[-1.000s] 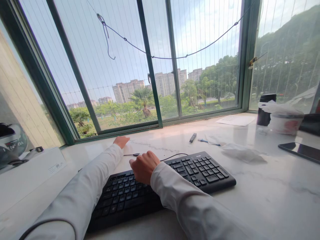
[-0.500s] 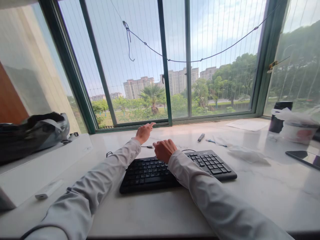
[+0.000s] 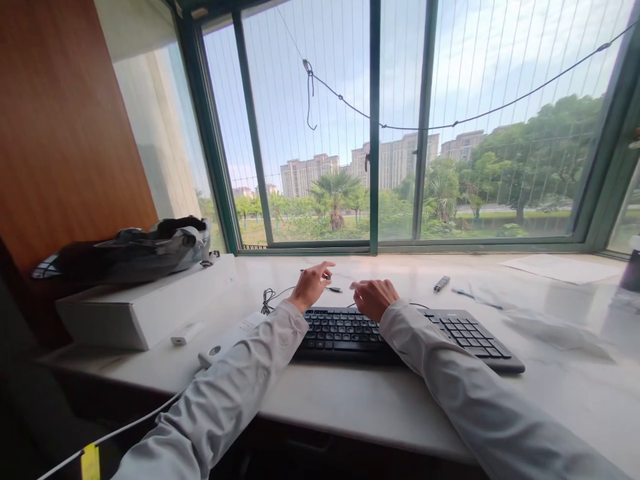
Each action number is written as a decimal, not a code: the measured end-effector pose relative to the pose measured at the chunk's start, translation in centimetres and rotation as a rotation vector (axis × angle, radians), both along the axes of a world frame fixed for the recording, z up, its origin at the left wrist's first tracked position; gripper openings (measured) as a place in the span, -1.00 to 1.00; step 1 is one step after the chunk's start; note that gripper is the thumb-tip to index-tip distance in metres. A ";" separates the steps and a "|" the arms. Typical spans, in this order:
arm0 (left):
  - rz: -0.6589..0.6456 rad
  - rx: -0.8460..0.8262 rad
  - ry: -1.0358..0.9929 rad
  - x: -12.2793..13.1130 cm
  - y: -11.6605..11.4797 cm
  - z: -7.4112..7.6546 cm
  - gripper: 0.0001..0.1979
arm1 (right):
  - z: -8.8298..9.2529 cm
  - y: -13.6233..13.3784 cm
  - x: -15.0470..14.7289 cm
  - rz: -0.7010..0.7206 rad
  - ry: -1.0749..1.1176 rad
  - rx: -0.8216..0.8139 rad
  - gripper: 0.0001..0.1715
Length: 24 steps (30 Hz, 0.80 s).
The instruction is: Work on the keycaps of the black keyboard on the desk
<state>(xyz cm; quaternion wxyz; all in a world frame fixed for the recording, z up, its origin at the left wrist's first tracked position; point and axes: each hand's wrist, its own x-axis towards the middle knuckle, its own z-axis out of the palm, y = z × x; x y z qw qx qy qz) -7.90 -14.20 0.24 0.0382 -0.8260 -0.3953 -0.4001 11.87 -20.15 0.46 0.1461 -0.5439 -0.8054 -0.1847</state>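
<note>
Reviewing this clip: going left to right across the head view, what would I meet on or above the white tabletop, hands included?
White box → coiled black cable → left hand → right hand → small grey object → paper sheet. The keyboard overlaps the hands' span, so it is left out.

Two hands, one keyboard, one large white box, one yellow tag.

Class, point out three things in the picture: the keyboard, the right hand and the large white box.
Keyboard (image 3: 343,328): head view, keys left of the right sleeve (image 3: 425,340).
Right hand (image 3: 376,298): head view, back of the hand.
Large white box (image 3: 173,309): head view, long side.
</note>
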 end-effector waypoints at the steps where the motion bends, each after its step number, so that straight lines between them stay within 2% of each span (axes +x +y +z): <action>1: -0.029 -0.017 -0.007 -0.2 0.1 -0.3 -0.53 | -0.2 0.0 -0.1 0.012 -0.002 0.005 -0.58; 5: -0.170 -0.092 -0.026 -0.1 0.0 -1.6 -0.53 | -0.7 0.0 -0.2 0.044 -0.009 0.020 -0.58; 10: -0.320 -0.166 -0.151 0.3 -0.5 -2.8 -0.53 | -1.1 0.2 -0.1 0.019 -0.007 0.016 -0.56; 17: -0.358 -0.169 -0.279 0.5 -1.4 -2.1 -0.61 | -1.1 0.2 -0.2 0.028 0.040 0.058 -0.53; 24: -0.427 -0.253 -0.329 0.4 -2.0 -1.6 -0.55 | -1.4 0.2 -0.3 0.025 0.064 0.107 -0.51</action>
